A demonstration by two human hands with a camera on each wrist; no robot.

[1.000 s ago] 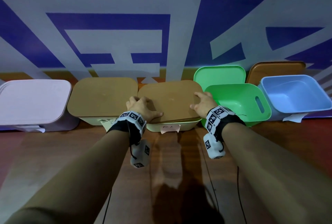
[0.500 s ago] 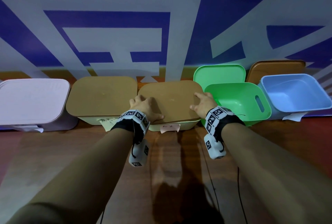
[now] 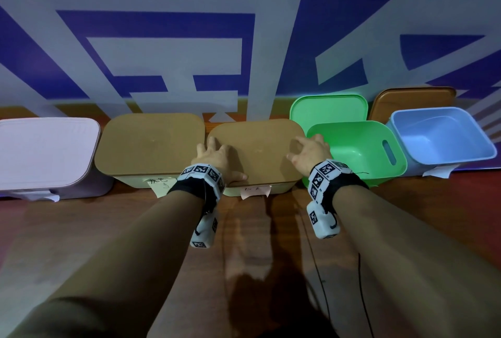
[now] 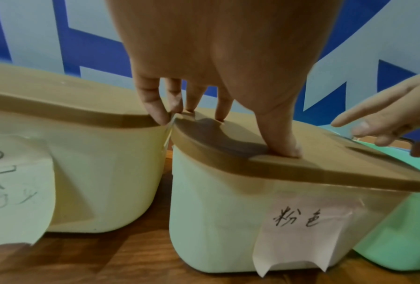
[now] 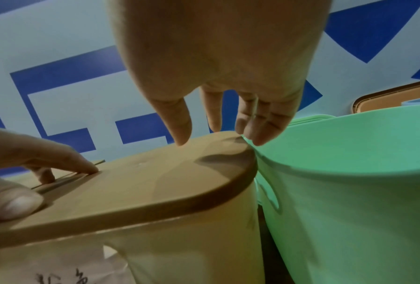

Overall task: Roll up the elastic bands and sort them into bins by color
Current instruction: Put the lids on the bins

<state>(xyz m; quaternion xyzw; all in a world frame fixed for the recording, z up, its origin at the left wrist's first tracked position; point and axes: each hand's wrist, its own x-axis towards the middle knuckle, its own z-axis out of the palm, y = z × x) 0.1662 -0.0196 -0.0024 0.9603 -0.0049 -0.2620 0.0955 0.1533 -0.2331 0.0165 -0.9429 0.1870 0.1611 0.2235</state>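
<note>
No elastic bands are in view. A cream bin (image 4: 216,211) with a brown lid (image 3: 257,153) stands in the middle of the row and carries a pink handwritten label (image 4: 301,221). My left hand (image 3: 217,158) rests on the lid's left side. In the left wrist view its thumb (image 4: 281,146) presses on top and its fingertips reach the far left corner. My right hand (image 3: 311,148) is arched over the lid's right edge beside the green bin (image 3: 349,123). In the right wrist view its fingers (image 5: 213,119) are spread and hold nothing, their tips at or just above the lid (image 5: 155,173).
The bins stand in a row against a blue-and-white wall. From the left come a pink lidded bin (image 3: 46,150) and a second brown-lidded cream bin (image 3: 151,145). The green bin and the blue bin (image 3: 447,131) are uncovered, with a green lid (image 3: 328,110) and a brown lid (image 3: 412,102) leaning behind them. Wooden floor lies in front.
Both hands stay at the sides of the middle lid. The right hand's fingers have arched up slightly at the right edge.
</note>
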